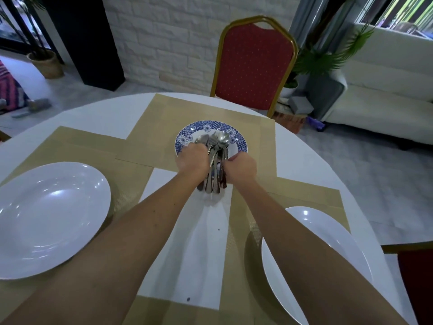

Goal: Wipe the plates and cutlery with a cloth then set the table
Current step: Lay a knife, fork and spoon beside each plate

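Head view: cutlery bundle [215,165] held over blue-rimmed plate [210,127] at middle of table [93,113]. Left hand [192,160] curled round bundle; right hand [241,168] grips its other side. Left white plate [46,219] and right white plate [328,254] on tan placemats [164,118]. Red chair [253,64] beyond.
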{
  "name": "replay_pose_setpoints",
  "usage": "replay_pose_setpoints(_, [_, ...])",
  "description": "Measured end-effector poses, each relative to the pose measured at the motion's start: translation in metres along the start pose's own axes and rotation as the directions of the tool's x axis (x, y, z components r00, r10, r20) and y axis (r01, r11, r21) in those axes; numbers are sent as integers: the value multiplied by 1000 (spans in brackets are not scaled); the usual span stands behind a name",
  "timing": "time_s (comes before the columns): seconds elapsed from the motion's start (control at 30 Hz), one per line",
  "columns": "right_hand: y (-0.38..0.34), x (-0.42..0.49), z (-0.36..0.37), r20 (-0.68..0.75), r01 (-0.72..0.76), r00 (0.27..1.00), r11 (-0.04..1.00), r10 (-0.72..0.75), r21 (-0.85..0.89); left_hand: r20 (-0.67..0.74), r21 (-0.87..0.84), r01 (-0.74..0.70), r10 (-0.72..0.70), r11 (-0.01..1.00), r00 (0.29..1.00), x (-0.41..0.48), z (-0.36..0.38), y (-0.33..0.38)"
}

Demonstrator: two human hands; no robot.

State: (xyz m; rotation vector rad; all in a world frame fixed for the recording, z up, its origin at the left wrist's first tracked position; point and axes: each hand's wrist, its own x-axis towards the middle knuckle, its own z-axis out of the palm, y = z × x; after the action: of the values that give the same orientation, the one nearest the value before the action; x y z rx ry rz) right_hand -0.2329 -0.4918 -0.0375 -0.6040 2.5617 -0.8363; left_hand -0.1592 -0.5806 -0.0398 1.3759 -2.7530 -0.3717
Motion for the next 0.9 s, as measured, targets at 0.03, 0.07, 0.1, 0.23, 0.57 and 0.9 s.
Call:
replay_pose_setpoints(0.03, [2, -1, -2, -3, -7, 1000, 999, 7, 36, 14, -34, 28, -27, 999, 1000, 0, 0, 1])
replay_pose_setpoints(0.07, [5, -1, -4, -2, -18, 1000, 997, 18, 77, 30, -65, 46, -44, 997, 999, -1, 0, 1])
replay_pose_setpoints(0.1, [8, -2, -6, -2, -29, 1000, 994, 30, 110, 41, -101, 60, -56, 993, 998, -2, -1, 2])
replay_pose_setpoints(0.23, [18, -10, -15, -35, -39, 998, 981, 46, 188, 51, -269, 107, -97, 957, 994, -5, -16, 5])
replay_pose_setpoints(0.57, [-12, -90, -44, -47, 44, 998, 962, -33, 268, 19, -694, 103, -124, 713, 992, -87, -78, -40])
replay_pose_setpoints(0.9, [-59, -286, -15, 59, 144, 982, 914, -179, 379, -24, -775, 59, -123, 629, 992, -258, -124, -190])
